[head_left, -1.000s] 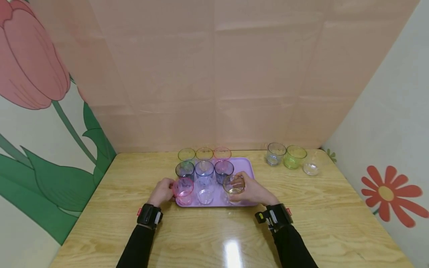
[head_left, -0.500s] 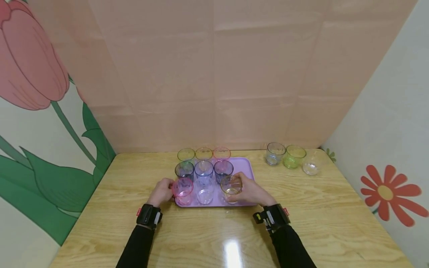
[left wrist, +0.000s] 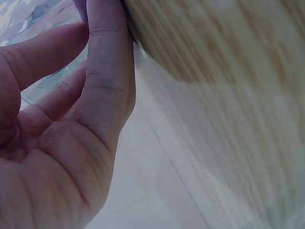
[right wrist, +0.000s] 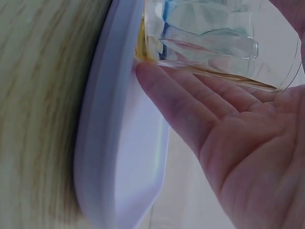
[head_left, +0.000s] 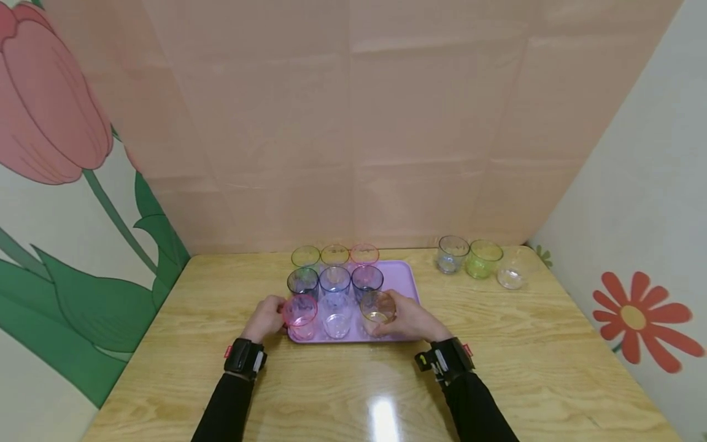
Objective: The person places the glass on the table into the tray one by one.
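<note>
My left hand [head_left: 266, 318] holds the left edge of the lilac tray [head_left: 402, 279], close beside a pink-rimmed glass [head_left: 301, 312]. In the left wrist view, a sliver of the tray [left wrist: 82, 9] shows between thumb and fingers. At the tray's front right, my right hand [head_left: 413, 319] grips an amber-rimmed glass [head_left: 377, 308], fingers along one side and thumb on the other. The right wrist view has this glass [right wrist: 209, 45] with its base near the tray's surface. A clear glass [head_left: 337, 320] stands between the pink and amber ones.
Behind the front row on the tray are dark glasses [head_left: 302, 281] and a bluish one [head_left: 334, 279], then a back row including a red-rimmed glass [head_left: 364, 253]. On the table [head_left: 530, 350], at the back right, stand a grey-blue glass [head_left: 452, 255], a green glass [head_left: 483, 259] and a clear glass [head_left: 510, 276].
My right hand has shifted slightly left and down with the amber-rimmed glass, bringing it into line with the front row. The left hand has stayed at the tray's edge.
</note>
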The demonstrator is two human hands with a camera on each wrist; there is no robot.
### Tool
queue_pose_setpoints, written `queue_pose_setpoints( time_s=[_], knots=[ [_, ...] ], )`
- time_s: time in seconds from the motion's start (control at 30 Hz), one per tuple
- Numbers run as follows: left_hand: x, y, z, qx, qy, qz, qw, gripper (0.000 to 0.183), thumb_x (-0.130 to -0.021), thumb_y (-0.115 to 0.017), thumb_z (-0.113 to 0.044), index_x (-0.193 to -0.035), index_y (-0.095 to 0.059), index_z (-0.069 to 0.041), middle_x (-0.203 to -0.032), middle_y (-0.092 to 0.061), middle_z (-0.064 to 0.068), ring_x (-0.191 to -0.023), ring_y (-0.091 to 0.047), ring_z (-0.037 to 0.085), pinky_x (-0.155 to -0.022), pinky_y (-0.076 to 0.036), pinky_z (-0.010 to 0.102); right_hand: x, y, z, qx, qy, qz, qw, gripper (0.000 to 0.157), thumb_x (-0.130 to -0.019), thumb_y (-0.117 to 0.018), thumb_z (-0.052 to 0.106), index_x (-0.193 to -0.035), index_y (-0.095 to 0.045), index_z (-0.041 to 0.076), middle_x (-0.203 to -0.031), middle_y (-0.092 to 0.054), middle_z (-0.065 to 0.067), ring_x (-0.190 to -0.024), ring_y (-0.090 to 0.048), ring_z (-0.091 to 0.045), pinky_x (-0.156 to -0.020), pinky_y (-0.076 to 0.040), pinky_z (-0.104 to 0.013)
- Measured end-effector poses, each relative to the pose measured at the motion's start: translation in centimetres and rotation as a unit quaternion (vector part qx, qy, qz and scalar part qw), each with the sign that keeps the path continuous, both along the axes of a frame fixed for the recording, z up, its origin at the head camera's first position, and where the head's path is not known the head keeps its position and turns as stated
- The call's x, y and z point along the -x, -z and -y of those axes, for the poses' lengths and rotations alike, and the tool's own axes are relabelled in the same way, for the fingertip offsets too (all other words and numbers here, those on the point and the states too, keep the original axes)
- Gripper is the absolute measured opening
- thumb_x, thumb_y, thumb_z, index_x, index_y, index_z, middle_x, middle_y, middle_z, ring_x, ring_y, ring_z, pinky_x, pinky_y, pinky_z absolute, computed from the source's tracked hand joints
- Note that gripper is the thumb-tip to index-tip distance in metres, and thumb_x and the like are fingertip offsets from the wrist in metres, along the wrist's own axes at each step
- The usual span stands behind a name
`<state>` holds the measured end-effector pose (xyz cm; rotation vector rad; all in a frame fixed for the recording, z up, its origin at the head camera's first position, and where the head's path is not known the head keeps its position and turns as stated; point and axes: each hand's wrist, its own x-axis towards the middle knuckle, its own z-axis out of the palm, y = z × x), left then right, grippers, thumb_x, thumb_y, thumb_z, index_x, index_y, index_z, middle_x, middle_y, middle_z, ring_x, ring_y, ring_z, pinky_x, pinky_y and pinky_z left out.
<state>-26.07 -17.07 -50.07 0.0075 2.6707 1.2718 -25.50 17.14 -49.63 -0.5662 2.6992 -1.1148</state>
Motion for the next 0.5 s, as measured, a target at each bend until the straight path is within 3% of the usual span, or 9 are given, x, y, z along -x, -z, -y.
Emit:
queue_pose_setpoints(
  time_s=[0.2, 0.5],
  knots=[
    [-0.07, 0.05, -0.01, -0.001, -0.002, 0.003, 1.0, 0.019, -0.081, -0.058, 0.012, -0.096, -0.066, 0.005, -0.081, -0.063, 0.011, -0.064, -0.062, 0.017, -0.058, -0.058, 0.03, -0.12, -0.09, 0.07, -0.021, -0.003, 0.0, 1.0, 0.09, -0.065, -0.09, 0.036, -0.136, -0.047, 0.0, -0.119, -0.065, -0.014, -0.081, -0.063, -0.01, -0.083, -0.054, -0.035],
    [0.03, -0.04, -0.03, 0.008, 0.002, 0.007, 0.9999, 0.022, -0.082, -0.057, 0.013, -0.1, -0.066, 0.005, -0.084, -0.063, 0.012, -0.067, -0.062, 0.018, -0.06, -0.058, 0.031, -0.15, -0.22, 0.36, -0.026, -0.002, 0.014, 1.0, 0.085, -0.066, -0.089, 0.038, -0.135, -0.052, 0.004, -0.116, -0.066, -0.009, -0.082, -0.061, -0.009, -0.081, -0.054, -0.034]
  ],
)
